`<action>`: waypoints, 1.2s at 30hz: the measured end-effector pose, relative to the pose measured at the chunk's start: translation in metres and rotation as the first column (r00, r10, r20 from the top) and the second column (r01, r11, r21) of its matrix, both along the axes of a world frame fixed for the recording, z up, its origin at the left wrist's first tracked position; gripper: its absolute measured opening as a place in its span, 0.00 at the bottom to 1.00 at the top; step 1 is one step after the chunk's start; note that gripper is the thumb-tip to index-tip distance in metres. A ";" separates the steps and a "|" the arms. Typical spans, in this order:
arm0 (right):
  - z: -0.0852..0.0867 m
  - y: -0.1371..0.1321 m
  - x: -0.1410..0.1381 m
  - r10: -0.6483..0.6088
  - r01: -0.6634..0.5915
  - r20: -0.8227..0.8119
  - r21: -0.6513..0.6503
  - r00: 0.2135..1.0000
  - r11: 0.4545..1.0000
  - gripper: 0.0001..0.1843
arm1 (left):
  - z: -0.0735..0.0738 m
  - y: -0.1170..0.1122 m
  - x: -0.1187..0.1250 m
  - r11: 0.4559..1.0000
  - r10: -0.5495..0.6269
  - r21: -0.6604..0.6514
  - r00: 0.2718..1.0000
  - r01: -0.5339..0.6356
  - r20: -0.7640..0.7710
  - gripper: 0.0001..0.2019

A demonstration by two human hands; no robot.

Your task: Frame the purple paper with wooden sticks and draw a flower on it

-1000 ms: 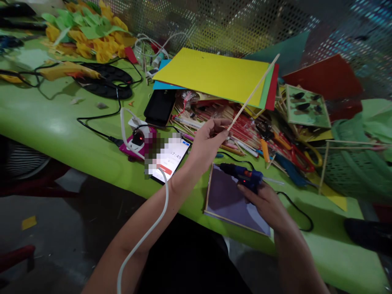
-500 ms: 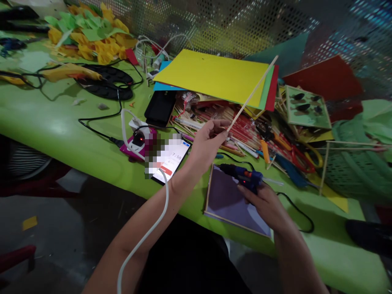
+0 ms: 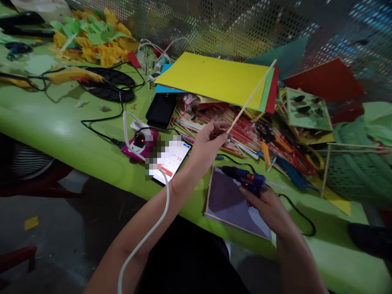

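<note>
Between the thumb and fingers of my left hand is one end of a thin wooden stick, which slants up and to the right in front of the yellow sheet. My right hand is wrapped round the handle of a blue hot glue gun with a small red light lit. The gun's nozzle points left, and a clear glue stick juts from its back. Under the gun lies a purple panel with thin wooden strips along its left and front edges; my right hand hides part of it.
Yellow card covers other coloured sheets above a heap of sticks, pens and scissors. Left of my left hand are a lit phone, a magenta power strip and a black phone. A green basket stands right.
Almost nothing differs. The whole view has shifted slightly, while both hands keep the stick and the glue gun in nearly the same pose.
</note>
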State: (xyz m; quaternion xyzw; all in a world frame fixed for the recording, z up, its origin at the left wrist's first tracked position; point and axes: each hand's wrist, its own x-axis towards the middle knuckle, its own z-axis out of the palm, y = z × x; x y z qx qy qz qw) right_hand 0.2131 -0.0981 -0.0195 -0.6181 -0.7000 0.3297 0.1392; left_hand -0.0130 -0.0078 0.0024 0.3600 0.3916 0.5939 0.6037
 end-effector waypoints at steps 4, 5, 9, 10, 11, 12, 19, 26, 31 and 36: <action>-0.002 0.000 -0.002 -0.009 0.008 -0.028 -0.025 1.000 1.000 0.22 | 0.001 -0.001 0.000 1.000 0.001 0.009 1.000 -0.001 0.010 0.08; -0.002 0.000 -0.004 -0.008 0.007 -0.033 -0.026 0.999 1.000 0.22 | 0.001 -0.001 0.000 1.000 0.001 0.007 1.000 -0.001 0.005 0.08; -0.002 0.002 -0.007 -0.001 0.001 -0.017 -0.030 1.000 1.000 0.23 | -0.001 0.001 0.000 1.000 -0.003 0.009 0.999 0.003 -0.036 0.09; -0.001 0.002 -0.006 0.002 -0.002 -0.008 -0.028 1.000 1.000 0.24 | -0.003 0.001 -0.001 1.000 -0.001 0.022 0.998 0.002 -0.065 0.09; -0.001 0.002 -0.006 0.003 -0.003 0.000 -0.022 1.000 1.000 0.24 | -0.004 0.001 -0.002 0.999 0.008 0.050 0.993 -0.002 -0.116 0.09; -0.001 0.002 -0.005 0.004 -0.004 0.006 -0.015 1.000 1.000 0.25 | -0.005 0.001 -0.003 0.996 0.023 0.092 0.981 -0.005 -0.195 0.09; -0.001 0.000 -0.004 -0.020 0.019 -0.019 -0.039 1.000 0.999 0.24 | -0.012 -0.001 -0.008 0.957 0.212 0.281 0.486 0.072 -0.848 0.15; 0.000 0.002 -0.006 0.023 -0.023 -0.011 -0.007 1.000 1.000 0.24 | -0.022 0.003 -0.010 0.951 0.269 0.295 0.227 0.091 -0.936 0.13; 0.004 0.000 -0.002 0.006 -0.006 0.012 0.030 1.000 1.000 0.25 | -0.023 0.003 -0.013 0.954 0.268 0.278 0.100 0.107 -0.958 0.13; 0.003 0.000 -0.008 0.004 -0.005 -0.020 -0.017 1.000 1.000 0.25 | -0.014 -0.002 -0.011 0.948 0.286 0.288 0.035 0.135 -0.958 0.11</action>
